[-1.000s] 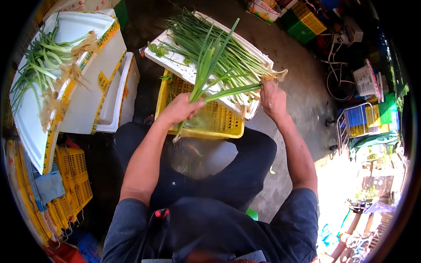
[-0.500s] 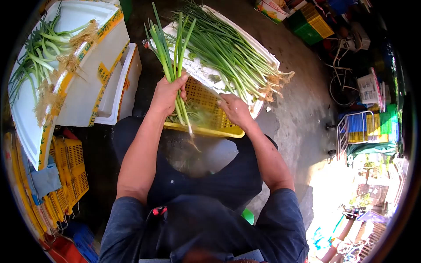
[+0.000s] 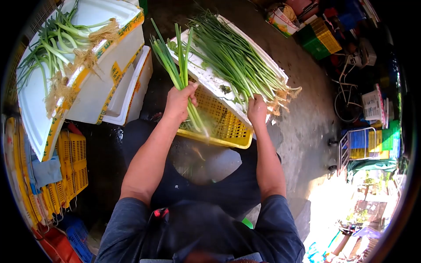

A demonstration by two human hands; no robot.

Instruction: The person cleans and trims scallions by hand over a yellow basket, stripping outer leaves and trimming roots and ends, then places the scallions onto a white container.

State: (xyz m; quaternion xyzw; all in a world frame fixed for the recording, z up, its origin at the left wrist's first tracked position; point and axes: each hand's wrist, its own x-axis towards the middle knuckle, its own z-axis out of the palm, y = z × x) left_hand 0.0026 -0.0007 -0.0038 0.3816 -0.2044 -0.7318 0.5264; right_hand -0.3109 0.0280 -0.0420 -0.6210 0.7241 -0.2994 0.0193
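Observation:
My left hand is closed around a few green onions, their leaves pointing up and pale ends hanging over the yellow crate. My right hand has its fingers pressed together at the near edge of the green onion pile, touching the stalks; whether a stalk is gripped is hidden. The pile lies on a white foam lid resting across the crate, roots toward the right. Loose bits of green lie in the crate.
More green onions with long roots lie on a white foam box at the upper left. Yellow crates stand at the left. A metal cart and a green and yellow crate are on the right.
My right hand first left the root end for the lid's near edge, then moved up and right to the pile. The stalks in my left hand now lean left, their leaves farther from my body.

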